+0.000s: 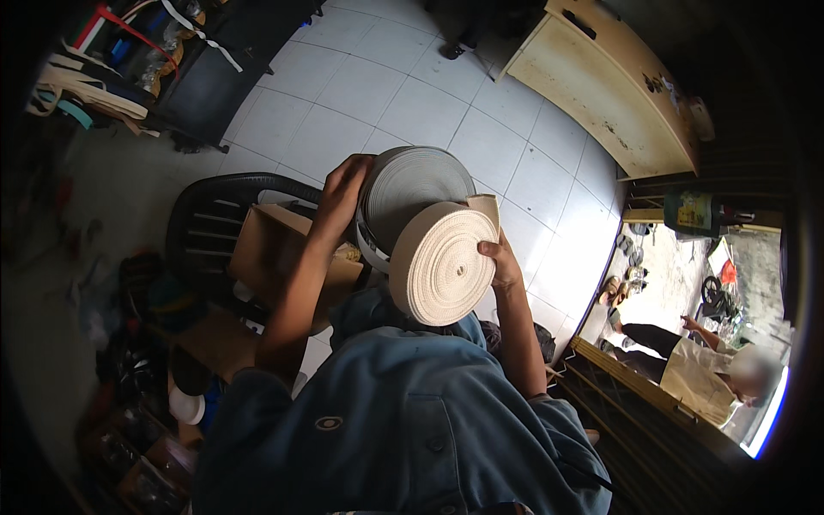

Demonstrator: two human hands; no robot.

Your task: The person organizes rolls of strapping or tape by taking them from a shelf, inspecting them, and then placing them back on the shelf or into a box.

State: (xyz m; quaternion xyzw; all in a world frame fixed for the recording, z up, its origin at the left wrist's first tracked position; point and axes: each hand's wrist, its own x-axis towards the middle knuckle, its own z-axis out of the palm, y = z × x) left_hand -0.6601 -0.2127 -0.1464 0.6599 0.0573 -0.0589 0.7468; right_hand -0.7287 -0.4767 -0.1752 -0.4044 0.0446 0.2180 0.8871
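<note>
Two large coils of flat webbing are held up in front of my chest. My left hand grips the left edge of the grey webbing roll, its fingers mostly hidden behind the coil. Overlapping that roll on the near side is a cream webbing roll, tilted so its wound face shows. The thumb of my right hand presses on the cream roll's right edge, with the other fingers out of sight behind it. A loose end of cream strap sticks out at the top right of its coil.
A black plastic chair with an open cardboard box stands at my left. Far left, a dark table is near colourful straps. A worn wooden desk is far right. Beyond the doorway at right are shoes and a person.
</note>
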